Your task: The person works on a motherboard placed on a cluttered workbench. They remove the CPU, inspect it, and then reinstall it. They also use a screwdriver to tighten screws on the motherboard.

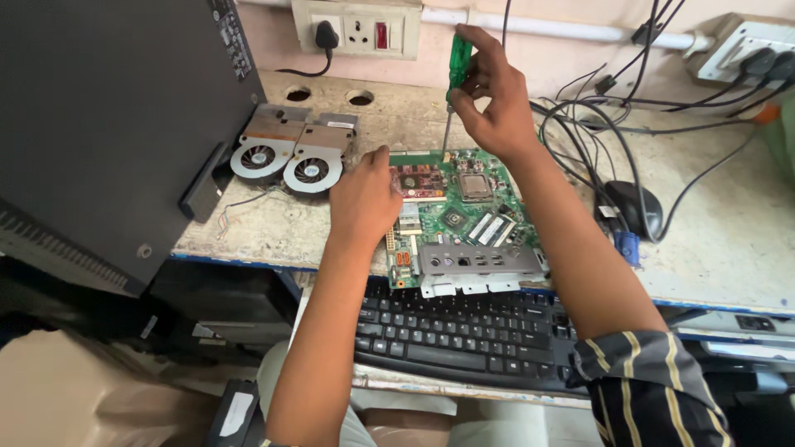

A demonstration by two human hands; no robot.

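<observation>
My right hand (495, 99) closes around the green-handled screwdriver (454, 83), upright at the far edge of the green motherboard (464, 215) on the workbench (712, 232), while my left hand (364, 199), fingers curled, steadies its left edge; best kept vertical.

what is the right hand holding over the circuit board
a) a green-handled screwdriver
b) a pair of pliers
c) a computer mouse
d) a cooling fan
a: the right hand grips a green-handled screwdriver upright, its tip down at the far edge of the green circuit board, while the left hand rests on the board's left side; the mouse and the fans lie untouched on the table.
</observation>
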